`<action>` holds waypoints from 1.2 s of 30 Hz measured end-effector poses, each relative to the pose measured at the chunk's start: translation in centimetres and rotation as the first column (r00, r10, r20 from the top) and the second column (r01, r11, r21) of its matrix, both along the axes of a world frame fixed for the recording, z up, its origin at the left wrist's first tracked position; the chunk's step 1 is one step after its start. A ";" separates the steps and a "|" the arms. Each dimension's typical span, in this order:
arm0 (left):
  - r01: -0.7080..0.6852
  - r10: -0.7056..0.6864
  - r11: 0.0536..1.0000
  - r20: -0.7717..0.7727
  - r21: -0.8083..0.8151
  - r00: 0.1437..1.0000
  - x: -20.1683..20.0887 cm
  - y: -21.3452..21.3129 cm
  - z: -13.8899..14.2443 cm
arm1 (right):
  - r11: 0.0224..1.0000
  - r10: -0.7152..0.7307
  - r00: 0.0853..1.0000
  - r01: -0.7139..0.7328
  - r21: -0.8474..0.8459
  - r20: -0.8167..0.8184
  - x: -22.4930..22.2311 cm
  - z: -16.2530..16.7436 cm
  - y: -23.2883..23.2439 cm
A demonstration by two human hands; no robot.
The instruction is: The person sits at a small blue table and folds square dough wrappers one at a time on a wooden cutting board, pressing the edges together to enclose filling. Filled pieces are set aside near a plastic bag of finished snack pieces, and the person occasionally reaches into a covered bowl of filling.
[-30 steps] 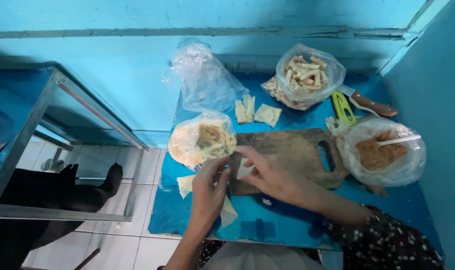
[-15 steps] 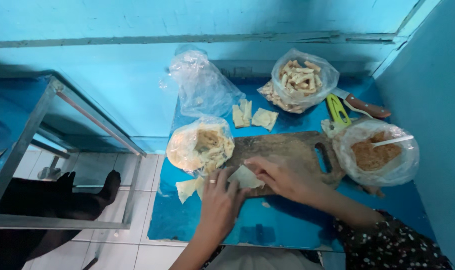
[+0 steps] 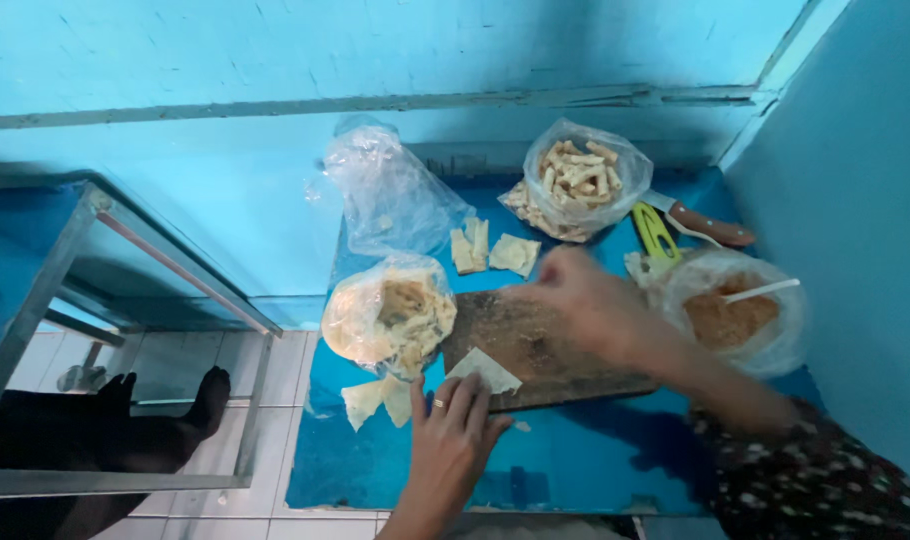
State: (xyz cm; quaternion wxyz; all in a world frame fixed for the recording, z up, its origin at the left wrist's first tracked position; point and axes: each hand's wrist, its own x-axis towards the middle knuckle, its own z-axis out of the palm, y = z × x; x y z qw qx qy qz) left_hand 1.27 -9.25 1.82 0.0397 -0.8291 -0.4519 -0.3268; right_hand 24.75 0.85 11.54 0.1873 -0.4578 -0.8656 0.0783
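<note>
Two hands work over the board [image 3: 545,350]: left hand [image 3: 455,425], fingers flat, presses a wrapper [image 3: 485,368] at its 7 o'clock corner; right hand [image 3: 585,300], blurred, grip unclear, reaches toward 2 o'clock.

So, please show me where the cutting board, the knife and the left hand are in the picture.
cutting board [image 3: 545,350], head view, bare dark middle of the wood.
knife [image 3: 713,226], head view, on its brown handle.
left hand [image 3: 453,440], head view, back of the hand, fingers resting on a pale wrapper.
</note>
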 end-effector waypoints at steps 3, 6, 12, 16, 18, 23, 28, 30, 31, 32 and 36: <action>-0.007 0.007 1.000 0.003 -0.024 1.000 0.2 -0.1 -0.2 | 0.930 0.241 0.969 -0.246 0.272 0.054 -4.6 -2.5 2.3; 0.001 -0.001 1.000 -0.001 -0.004 1.000 0.1 -0.1 -0.2 | 0.806 0.262 0.945 -0.327 0.494 0.198 -9.7 -4.2 5.6; -0.011 0.011 0.999 -0.004 0.030 1.000 -0.1 -0.2 -0.5 | 0.840 0.115 0.856 -0.355 0.411 0.504 -13.5 -5.0 7.1; 0.000 0.000 1.000 -0.004 0.009 1.000 -0.1 -0.3 -0.6 | 0.935 0.354 0.915 -0.337 0.114 -0.194 -10.8 -2.8 7.2; 0.009 -0.009 1.000 0.005 0.007 1.000 -0.1 -0.3 -0.5 | 0.911 0.406 0.844 -0.406 0.079 -0.350 -7.9 -2.0 5.8; 0.031 -0.031 0.999 -0.015 0.008 0.999 0.3 -0.1 -0.6 | 0.938 0.338 0.939 -0.342 -0.057 -0.069 -2.4 -3.0 -0.2; 0.022 -0.021 0.999 -0.050 0.026 0.999 0.7 0.0 -0.9 | 0.918 0.279 0.956 -0.294 0.267 0.094 -3.6 -5.5 -2.9; 0.007 -0.004 0.999 -0.058 0.042 0.998 0.7 -0.1 -1.0 | 0.877 0.218 0.960 -0.271 0.396 0.173 -4.1 -5.8 -2.7; 0.000 0.002 0.999 -0.055 0.038 0.998 0.6 -0.1 -1.0 | 0.849 0.181 0.961 -0.261 0.459 0.210 -4.0 -5.6 -2.6; -0.001 0.003 0.999 -0.049 0.034 0.999 0.5 0.0 -1.0 | 0.871 0.135 0.977 -0.196 0.449 0.165 -3.4 -5.3 -2.4; 0.022 -0.021 0.998 -0.019 0.063 1.000 0.2 0.0 -0.9 | 0.970 -0.003 0.958 0.073 0.234 -0.287 2.5 -1.9 -3.0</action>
